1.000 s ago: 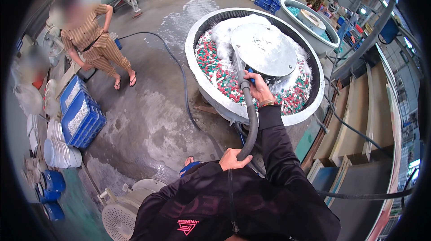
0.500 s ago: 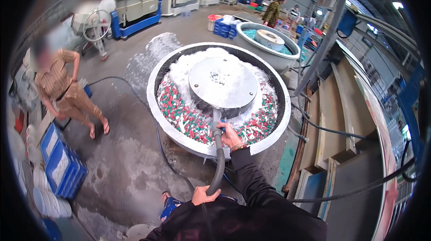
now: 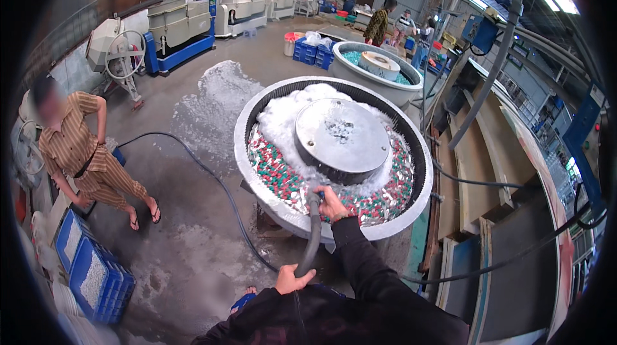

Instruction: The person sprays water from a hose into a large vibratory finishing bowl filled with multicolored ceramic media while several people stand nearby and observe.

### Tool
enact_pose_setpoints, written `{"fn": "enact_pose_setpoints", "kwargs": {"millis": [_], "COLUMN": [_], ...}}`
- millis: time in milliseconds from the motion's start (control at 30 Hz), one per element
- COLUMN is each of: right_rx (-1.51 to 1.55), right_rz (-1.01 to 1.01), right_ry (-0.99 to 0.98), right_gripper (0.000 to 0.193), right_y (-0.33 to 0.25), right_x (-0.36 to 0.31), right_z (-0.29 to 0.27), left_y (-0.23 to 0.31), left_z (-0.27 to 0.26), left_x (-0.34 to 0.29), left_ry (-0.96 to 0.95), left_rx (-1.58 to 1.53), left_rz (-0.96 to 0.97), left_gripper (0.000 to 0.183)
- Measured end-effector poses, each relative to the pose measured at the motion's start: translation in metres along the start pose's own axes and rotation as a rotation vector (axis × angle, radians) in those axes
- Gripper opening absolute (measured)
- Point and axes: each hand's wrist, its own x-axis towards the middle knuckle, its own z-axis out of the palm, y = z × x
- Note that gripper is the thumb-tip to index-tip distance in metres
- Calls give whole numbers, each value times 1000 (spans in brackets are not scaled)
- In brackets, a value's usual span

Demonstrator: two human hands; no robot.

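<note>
A thick grey hose (image 3: pixel 313 237) runs up from my body over the near rim of a large round tub (image 3: pixel 242 142). My left hand (image 3: pixel 294 279) is wrapped round the hose low down, close to my body. Further along, my right hand (image 3: pixel 333 205) grips it near its end, over the tub's near side. Inside the tub lie many small red, green and white pieces (image 3: pixel 277 170), with white foam (image 3: pixel 277 115) over the far and left parts. A round metal lid (image 3: pixel 344 136) with bolts tops the tub's central hub. The hose's mouth is hard to make out.
Behind stands a second tub (image 3: pixel 411 91) with turquoise contents. A person in striped clothes (image 3: pixel 87 145) stands at left, near blue crates (image 3: pixel 119 287) of white pieces. A dark hose (image 3: pixel 222 178) crosses the wet floor. Wooden troughs (image 3: pixel 479 152) line the right; machines (image 3: pixel 180 27) stand far left.
The hose's end and my right hand have drawn back from the central hub toward the near rim. My view has shifted, so the tub appears further right and lower. Both hands keep their grip.
</note>
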Motion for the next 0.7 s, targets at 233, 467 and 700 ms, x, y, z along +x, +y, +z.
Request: {"fn": "enact_pose_setpoints", "kwargs": {"millis": [233, 467, 700], "right_rx": [-203, -230, -273], "right_rz": [-10, -24, -100], "right_ry": [-205, -129, -140], "right_gripper": [14, 16, 20], "right_y": [25, 52, 39], "right_x": [14, 28, 9], "right_z": [152, 159, 175], "left_y": [-20, -22, -35], "left_z": [-100, -130, -139], "left_x": [-19, -23, -23], "left_ry": [35, -13, -53], "left_rx": [-103, -114, -154], "left_rz": [13, -26, 30], "left_gripper": [27, 26, 26]}}
